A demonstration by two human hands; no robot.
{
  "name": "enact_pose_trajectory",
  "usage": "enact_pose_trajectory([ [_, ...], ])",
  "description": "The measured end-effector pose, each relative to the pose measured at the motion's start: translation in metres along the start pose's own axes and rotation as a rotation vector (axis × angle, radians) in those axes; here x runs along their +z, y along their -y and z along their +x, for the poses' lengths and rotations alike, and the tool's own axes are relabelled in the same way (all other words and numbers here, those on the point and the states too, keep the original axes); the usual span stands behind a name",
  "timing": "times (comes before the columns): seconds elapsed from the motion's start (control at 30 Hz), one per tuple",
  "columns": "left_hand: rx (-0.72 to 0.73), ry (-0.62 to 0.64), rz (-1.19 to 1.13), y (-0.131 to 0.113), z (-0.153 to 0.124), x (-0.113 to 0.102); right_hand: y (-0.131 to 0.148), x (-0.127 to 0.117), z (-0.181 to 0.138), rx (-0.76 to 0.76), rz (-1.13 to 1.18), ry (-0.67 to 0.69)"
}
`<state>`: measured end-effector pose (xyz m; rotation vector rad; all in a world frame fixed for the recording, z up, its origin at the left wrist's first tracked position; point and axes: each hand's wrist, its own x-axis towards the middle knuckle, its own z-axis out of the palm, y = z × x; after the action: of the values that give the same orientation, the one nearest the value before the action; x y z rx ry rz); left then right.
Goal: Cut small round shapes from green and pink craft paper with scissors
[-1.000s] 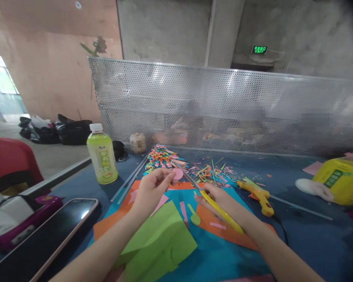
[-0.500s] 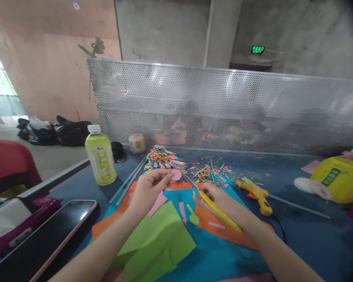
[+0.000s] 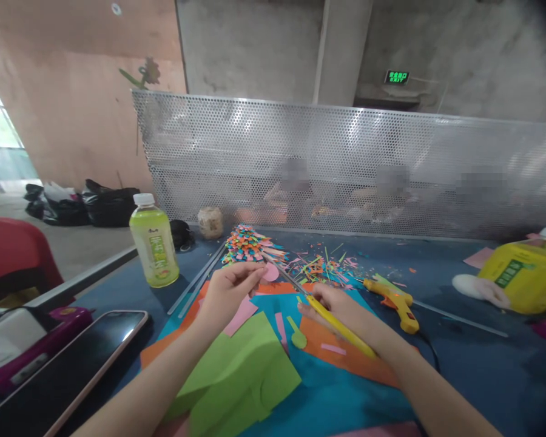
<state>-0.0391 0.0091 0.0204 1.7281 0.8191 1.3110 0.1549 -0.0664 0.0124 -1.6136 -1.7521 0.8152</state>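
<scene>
While the left hand [image 3: 230, 291] pinches a small pink paper piece [image 3: 270, 272] in its fingers, the right hand [image 3: 341, 308] is closed around yellow scissors [image 3: 321, 312] — blades at the pink piece. At 6 o'clock lies green paper [image 3: 241, 376]; at 3 o'clock — a yellow glue gun [image 3: 394, 297] on the table [image 3: 482, 364].

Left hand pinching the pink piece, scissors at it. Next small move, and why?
Probably close the scissors for one short snip. The left hand pinches the small pink paper piece off the table, and the right hand holds the yellow handles with the blades reaching the piece's edge. How far the blades are open is unclear.
</scene>
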Motion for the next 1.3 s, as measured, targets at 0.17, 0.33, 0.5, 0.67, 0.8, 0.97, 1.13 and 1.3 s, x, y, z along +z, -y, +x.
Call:
enact_pose_trajectory([
  [0.17, -0.011, -0.012, -0.031, -0.002, 0.002, -0.002, 0.000, -0.001, 0.001, -0.003, -0.009, 0.010],
  [0.33, -0.231, 0.090, -0.248, 0.001, 0.000, 0.006, 0.004, 0.000, -0.001, 0.018, 0.003, 0.026],
  [0.5, -0.308, 0.176, -0.337, 0.011, -0.003, 0.011, 0.002, 0.002, 0.000, 0.011, 0.002, 0.019],
  [0.67, -0.304, 0.191, -0.337, 0.010, -0.004, 0.011, -0.004, 0.004, 0.004, -0.027, -0.003, 0.002],
  [0.8, -0.309, 0.195, -0.334, 0.009, -0.004, 0.012, -0.009, 0.005, 0.004, -0.034, -0.008, 0.008],
  [0.97, -0.313, 0.167, -0.342, 0.009, -0.004, 0.012, -0.009, 0.005, 0.004, -0.051, -0.015, 0.012],
  [1.13, -0.323, 0.170, -0.326, 0.005, -0.005, 0.012, -0.006, 0.006, 0.004, -0.064, -0.022, 0.021],
  [1.3, -0.323, 0.179, -0.315, 0.004, -0.006, 0.013, -0.005, 0.006, 0.004, -0.057, -0.021, 0.016],
])
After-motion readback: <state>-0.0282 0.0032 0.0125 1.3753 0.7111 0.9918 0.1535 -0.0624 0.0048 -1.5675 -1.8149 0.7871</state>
